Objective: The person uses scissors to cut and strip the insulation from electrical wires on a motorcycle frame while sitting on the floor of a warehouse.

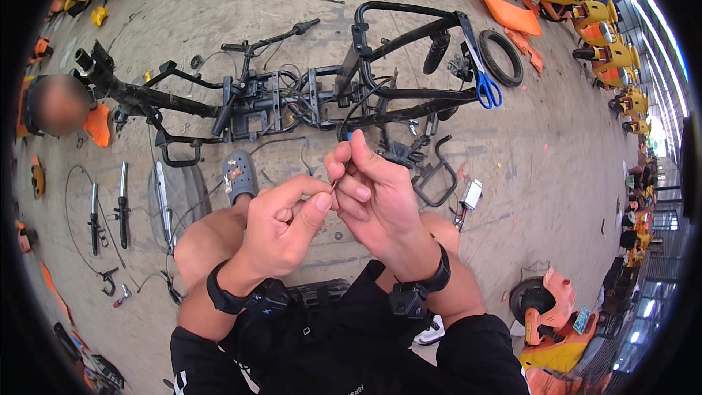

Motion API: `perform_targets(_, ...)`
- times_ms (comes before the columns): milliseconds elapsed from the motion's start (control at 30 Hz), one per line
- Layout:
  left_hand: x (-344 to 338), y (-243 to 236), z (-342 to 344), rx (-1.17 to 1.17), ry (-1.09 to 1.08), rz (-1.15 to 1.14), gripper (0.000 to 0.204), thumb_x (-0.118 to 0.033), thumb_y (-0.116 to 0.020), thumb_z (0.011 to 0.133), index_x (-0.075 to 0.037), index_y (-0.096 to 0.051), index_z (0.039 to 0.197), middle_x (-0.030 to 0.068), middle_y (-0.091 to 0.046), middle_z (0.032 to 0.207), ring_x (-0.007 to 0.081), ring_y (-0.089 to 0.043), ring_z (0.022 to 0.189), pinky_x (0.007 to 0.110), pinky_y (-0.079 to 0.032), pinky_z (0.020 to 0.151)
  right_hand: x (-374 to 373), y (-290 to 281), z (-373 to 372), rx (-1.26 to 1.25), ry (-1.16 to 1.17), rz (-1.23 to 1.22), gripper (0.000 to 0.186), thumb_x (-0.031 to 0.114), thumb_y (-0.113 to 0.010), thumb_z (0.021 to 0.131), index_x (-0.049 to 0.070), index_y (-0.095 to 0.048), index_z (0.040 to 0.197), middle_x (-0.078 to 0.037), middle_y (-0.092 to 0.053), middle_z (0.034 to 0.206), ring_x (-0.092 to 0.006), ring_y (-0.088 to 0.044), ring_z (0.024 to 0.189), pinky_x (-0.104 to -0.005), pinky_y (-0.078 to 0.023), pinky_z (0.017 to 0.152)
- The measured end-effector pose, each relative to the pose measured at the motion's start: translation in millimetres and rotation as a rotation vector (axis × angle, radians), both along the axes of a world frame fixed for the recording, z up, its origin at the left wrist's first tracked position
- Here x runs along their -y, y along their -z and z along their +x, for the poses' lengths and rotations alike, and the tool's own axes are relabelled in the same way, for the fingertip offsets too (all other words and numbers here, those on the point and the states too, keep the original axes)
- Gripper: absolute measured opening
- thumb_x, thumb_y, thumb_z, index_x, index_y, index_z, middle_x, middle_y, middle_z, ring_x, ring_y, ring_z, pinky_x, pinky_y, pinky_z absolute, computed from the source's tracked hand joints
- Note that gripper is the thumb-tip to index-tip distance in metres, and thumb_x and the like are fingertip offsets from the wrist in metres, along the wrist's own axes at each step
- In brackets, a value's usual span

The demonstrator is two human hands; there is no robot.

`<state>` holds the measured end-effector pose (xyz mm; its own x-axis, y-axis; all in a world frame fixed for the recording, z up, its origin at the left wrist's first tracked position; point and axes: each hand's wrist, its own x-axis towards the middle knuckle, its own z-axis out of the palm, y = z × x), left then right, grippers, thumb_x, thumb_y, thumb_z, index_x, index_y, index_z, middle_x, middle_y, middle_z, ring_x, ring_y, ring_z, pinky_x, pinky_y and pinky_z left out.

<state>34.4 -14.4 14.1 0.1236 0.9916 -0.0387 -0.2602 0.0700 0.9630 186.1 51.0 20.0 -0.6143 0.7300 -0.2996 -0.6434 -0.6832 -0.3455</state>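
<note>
My left hand (287, 221) is closed in a pinch, thumb against forefinger, on a thin reddish wire (334, 185). My right hand (379, 201) meets it fingertip to fingertip, its fingers curled round the same wire. A small blue piece (349, 136) shows at the right thumb tip, beside a dark cable; its kind is too small to make out. Just beyond both hands lies a black scooter frame (292, 99) on its side, with cables bundled along its middle. Blue-handled scissors (488, 90) rest on the frame's right end.
A loose tyre (501, 58) and orange panels (504, 7) lie at the far right. Two fork legs (123, 205) are on the floor at left. A grey clog (240, 175) is near my left knee. Yellow scooters (599, 44) line the right side. Another person (62, 104) is at far left.
</note>
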Motion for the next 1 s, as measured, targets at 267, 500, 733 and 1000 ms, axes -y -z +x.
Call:
perform_targets(267,-5,4,1,-0.372,-0.069,0.239,0.013,-0.010,-0.056,0.096,0.001,-0.062,0.097,-0.0036,-0.048,0.057,0.0017,-0.038,0.048,0.022,-0.027,0.044,-2,3,-3,0.292,0.122,0.238,0.036,0.031,-0.048,0.102,-0.001,-0.063,0.094,-0.005,-0.058,0.082,-0.0051,-0.044,0.055,-0.0200,-0.037,0.049)
perform_targets(500,-7,12,-17,-0.330,-0.026,0.082,0.012,-0.011,-0.056,0.096,0.000,-0.060,0.100,-0.0019,-0.047,0.054,0.0012,-0.039,0.047,0.023,-0.027,0.042,-3,8,-2,0.631,0.099,0.623,0.028,0.022,-0.060,0.096,-0.004,-0.069,0.095,-0.003,-0.059,0.076,-0.0068,-0.050,0.061,-0.0219,-0.039,0.053)
perform_targets(733,-8,15,-15,-0.427,-0.178,0.245,0.021,-0.009,-0.063,0.091,-0.001,-0.060,0.110,0.0059,-0.061,0.074,0.0095,-0.055,0.067,0.025,-0.044,0.065,-6,13,1,0.664,0.080,0.448,0.030,0.027,-0.063,0.094,-0.002,-0.070,0.097,0.001,-0.057,0.072,-0.0064,-0.053,0.063,-0.0221,-0.042,0.055)
perform_targets(1000,-14,17,-16,-0.366,-0.041,0.129,0.024,-0.013,-0.069,0.087,0.000,-0.064,0.107,0.0069,-0.068,0.089,0.0131,-0.062,0.081,0.027,-0.049,0.075,-21,27,8,0.155,-0.016,0.107,0.035,0.035,-0.060,0.095,0.001,-0.061,0.106,0.000,-0.062,0.080,-0.0076,-0.057,0.063,-0.0240,-0.046,0.058)
